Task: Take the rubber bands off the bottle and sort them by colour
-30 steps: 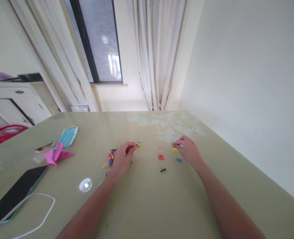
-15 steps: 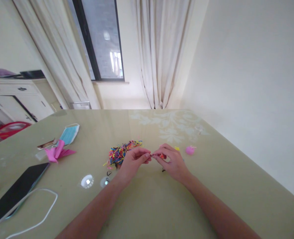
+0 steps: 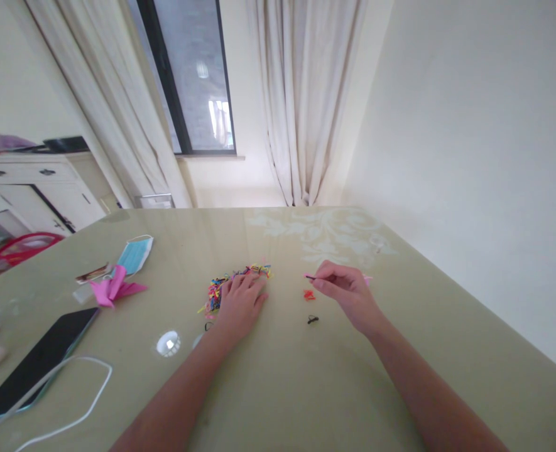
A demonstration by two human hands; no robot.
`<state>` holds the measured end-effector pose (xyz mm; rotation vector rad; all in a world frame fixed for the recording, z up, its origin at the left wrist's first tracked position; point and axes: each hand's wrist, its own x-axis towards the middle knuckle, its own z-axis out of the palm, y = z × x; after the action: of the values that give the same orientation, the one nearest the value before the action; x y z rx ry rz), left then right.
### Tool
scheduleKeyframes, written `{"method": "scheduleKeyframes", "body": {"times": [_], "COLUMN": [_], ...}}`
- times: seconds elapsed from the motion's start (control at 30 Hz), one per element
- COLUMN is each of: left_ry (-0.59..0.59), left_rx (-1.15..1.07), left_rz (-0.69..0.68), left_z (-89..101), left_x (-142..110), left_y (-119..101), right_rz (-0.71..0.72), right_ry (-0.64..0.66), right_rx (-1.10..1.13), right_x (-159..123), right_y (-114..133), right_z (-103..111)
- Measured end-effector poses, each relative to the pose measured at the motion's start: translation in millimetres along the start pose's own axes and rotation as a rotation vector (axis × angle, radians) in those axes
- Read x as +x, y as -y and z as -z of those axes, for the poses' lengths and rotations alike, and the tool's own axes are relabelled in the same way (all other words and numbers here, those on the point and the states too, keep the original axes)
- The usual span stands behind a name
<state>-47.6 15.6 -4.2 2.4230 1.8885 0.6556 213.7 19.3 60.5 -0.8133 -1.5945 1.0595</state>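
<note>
A heap of small multicoloured rubber bands (image 3: pixel 214 295) lies on the table. My left hand (image 3: pixel 242 304) rests over its right side with fingers stretched out and laid on the bands, hiding part of the heap. Farther right, my right hand (image 3: pixel 346 292) pinches a small dark rubber band (image 3: pixel 310 277) between thumb and fingertips. A bit of pink shows at the tip of that band. Below it sit a little group of red-orange bands (image 3: pixel 309 294) and a few black bands (image 3: pixel 312 319). Something pink (image 3: pixel 367 280) peeks out behind my right hand.
On the left lie a pink folded-paper piece (image 3: pixel 116 287), a blue face mask (image 3: pixel 135 254), a dark phone or tablet (image 3: pixel 39 361) and a white cable (image 3: pixel 92 405). A round glossy white spot (image 3: pixel 168 343) shows near my left forearm. The table (image 3: pixel 278 389) meets a wall at right.
My hands met in the middle half a second ago and are now apart. The left went back onto the heap and opened; the right moved rightward, pinching a dark band.
</note>
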Motion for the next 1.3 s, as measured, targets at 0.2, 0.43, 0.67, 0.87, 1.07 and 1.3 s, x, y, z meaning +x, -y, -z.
{"method": "scheduleKeyframes", "body": {"times": [0.2, 0.43, 0.67, 0.87, 1.07, 1.3], "left_ry": [0.005, -0.051, -0.133, -0.143, -0.184, -0.148], "left_rx": [-0.026, -0.058, -0.157, -0.284, -0.729, -1.147], "left_rz": [-0.005, 0.021, 0.042, 0.101, 0.236, 0.364], "left_z": [4.5, 4.3, 4.7, 7.5, 14.2, 17.2], "left_x": [6.1, 8.2, 9.9, 12.9, 19.1, 18.8], "left_y": [0.8, 4.0, 7.7, 8.0, 3.3, -7.1], "right_rz": [0.016, 0.010, -0.030, -0.060, -0.122, 0.049], "right_ry": [-0.002, 0.251, 0.486, 0.582, 0.534, 0.389], "right_rx": [-0.048, -0.499, -0.730, -0.821, -0.810, -0.711], "right_x": [0.9, 5.4, 5.5, 3.4, 5.8, 3.7], "right_y": [-1.3, 1.0, -17.4, -21.5, -16.4, -21.6], "right_z": [2.7, 25.6, 37.3, 35.5, 30.8, -0.3]}}
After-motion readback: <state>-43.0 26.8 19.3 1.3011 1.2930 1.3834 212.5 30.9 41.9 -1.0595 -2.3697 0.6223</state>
